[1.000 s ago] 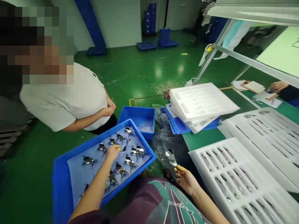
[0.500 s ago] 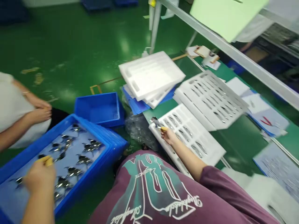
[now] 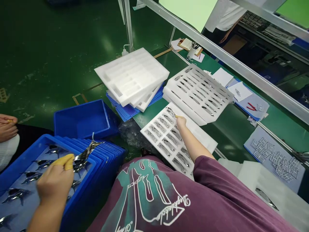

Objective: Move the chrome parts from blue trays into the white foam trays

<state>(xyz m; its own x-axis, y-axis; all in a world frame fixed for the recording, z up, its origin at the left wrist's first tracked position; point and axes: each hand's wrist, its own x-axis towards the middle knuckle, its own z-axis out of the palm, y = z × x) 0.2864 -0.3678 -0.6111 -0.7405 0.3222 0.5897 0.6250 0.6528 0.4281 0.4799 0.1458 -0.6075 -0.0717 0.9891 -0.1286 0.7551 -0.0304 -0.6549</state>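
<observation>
My left hand [image 3: 54, 178] wears yellow finger cots and pinches a curved, mirror-bright metal piece [image 3: 88, 150] above the blue crate [image 3: 72, 141]. Several similar pieces [image 3: 36, 183] lie on the crate's pale blue liner. My right hand [image 3: 181, 122] is over the white foam tray [image 3: 200, 137], with a yellow fingertip on a shiny piece [image 3: 171, 111] at the tray's top slot. Most slots in this tray hold metal pieces. My torso and maroon printed shirt hide the tray's lower corner.
A co-worker's hands [image 3: 7, 124] rest at far left. Nearby are an empty blue crate [image 3: 84, 119], a clear plastic bag [image 3: 127, 135], stacked foam trays [image 3: 131, 75] on blue sheets, a filled foam tray [image 3: 198, 93], and red-handled pliers [image 3: 251, 106] on a blue folder.
My left hand has lifted a shiny piece from the crate. My right hand has moved from the foam tray's near corner to its top slot. The view has swung right, pushing the co-worker to the edge.
</observation>
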